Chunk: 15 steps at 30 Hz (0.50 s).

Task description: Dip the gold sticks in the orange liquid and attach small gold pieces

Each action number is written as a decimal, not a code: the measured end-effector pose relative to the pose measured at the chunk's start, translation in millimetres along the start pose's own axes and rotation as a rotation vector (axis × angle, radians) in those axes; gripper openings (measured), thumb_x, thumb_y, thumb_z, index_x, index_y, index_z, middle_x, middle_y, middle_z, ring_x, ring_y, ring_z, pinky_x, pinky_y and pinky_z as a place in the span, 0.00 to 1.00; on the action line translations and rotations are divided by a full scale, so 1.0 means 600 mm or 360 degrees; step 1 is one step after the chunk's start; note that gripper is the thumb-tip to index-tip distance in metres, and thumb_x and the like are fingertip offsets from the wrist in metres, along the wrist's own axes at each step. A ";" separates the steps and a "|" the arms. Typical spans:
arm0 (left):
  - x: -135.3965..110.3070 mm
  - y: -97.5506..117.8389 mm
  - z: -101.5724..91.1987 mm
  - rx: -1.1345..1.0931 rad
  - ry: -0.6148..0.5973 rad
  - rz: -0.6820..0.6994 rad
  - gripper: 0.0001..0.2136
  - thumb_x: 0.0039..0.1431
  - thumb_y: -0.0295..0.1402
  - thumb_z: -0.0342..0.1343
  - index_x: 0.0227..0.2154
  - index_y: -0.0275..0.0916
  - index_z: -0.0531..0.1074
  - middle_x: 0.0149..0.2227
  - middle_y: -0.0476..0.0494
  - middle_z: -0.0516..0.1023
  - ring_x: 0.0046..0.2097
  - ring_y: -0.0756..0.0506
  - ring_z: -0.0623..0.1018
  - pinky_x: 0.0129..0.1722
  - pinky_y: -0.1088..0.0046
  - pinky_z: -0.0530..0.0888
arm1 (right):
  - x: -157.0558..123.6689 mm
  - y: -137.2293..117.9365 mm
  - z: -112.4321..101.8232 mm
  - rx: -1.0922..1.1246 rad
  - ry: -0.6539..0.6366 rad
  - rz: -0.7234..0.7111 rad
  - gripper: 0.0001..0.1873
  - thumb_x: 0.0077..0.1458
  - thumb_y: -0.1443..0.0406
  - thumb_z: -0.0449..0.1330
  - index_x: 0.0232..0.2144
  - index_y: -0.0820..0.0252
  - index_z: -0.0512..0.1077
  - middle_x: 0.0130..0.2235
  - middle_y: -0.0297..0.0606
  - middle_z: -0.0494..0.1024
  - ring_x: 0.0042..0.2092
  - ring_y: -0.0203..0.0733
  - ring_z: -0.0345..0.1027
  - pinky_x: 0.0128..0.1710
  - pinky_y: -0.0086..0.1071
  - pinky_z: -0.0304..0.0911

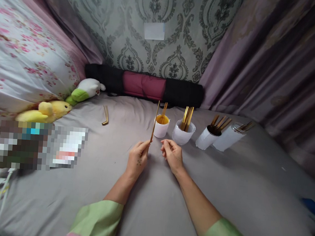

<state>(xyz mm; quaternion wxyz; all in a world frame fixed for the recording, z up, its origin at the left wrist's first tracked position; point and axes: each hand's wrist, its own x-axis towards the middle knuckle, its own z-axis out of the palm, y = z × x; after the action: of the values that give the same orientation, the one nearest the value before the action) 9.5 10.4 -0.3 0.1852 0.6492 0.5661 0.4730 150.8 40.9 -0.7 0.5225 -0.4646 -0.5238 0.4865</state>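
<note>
My left hand (pixel 138 159) is closed on the lower end of a thin golden stick (pixel 155 121), which looks like a chopstick and stands nearly upright. To its right, my right hand (pixel 173 155) has its fingers curled in, with nothing visible in them. Just beyond the hands stands a small white cup (pixel 161 131) with a yellow inside and a few thin golden sticks in it. A wider whitish cup (pixel 182 136) beside it holds several golden sticks. Further right, two white-wrapped containers, one dark inside (pixel 206 138) and one with a metallic rim (pixel 227 138), hold more golden pieces.
Bent golden utensils (pixel 106 116) lie on the grey sheet (pixel 93 185) at left. Past them are plush toys (pixel 52 111), a blurred-out packet (pixel 68 147) and a white cable (pixel 5 193). A black and maroon roll (pixel 143 84) lies along the patterned wall.
</note>
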 end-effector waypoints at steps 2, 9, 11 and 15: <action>-0.002 -0.002 0.000 0.0105 0.0009 0.0091 0.14 0.58 0.31 0.43 0.44 0.40 0.69 0.37 0.42 0.71 0.38 0.50 0.71 0.38 0.75 0.66 | -0.001 -0.002 0.000 0.0032 -0.0007 -0.0006 0.16 0.50 0.55 0.52 0.32 0.62 0.69 0.22 0.32 0.67 0.19 0.27 0.57 0.15 0.22 0.52; -0.008 -0.005 0.000 0.0435 0.0032 0.0331 0.15 0.58 0.28 0.41 0.47 0.41 0.66 0.40 0.42 0.71 0.42 0.49 0.69 0.42 0.73 0.66 | -0.005 -0.008 -0.001 0.0121 -0.0037 0.0011 0.13 0.50 0.58 0.53 0.32 0.62 0.68 0.23 0.31 0.67 0.19 0.27 0.57 0.15 0.22 0.52; -0.009 -0.002 -0.001 0.0492 0.0028 0.0352 0.16 0.58 0.27 0.41 0.47 0.41 0.66 0.40 0.42 0.71 0.42 0.49 0.69 0.42 0.73 0.66 | -0.005 -0.010 -0.001 0.0128 -0.0039 0.0014 0.13 0.50 0.58 0.53 0.33 0.62 0.68 0.23 0.31 0.67 0.18 0.27 0.57 0.15 0.22 0.52; -0.009 0.000 -0.002 0.0585 -0.0012 0.0382 0.16 0.58 0.26 0.41 0.47 0.41 0.65 0.40 0.42 0.70 0.42 0.48 0.69 0.41 0.72 0.67 | -0.006 -0.014 -0.001 0.0138 -0.0049 0.0003 0.13 0.50 0.58 0.53 0.33 0.62 0.68 0.23 0.31 0.67 0.18 0.28 0.56 0.14 0.23 0.51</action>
<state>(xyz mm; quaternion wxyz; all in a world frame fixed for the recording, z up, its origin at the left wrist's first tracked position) 9.0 5.0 -1.9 0.0083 0.7366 0.5608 0.3780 151.5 36.4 7.1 0.5335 -0.4345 -0.5098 0.5163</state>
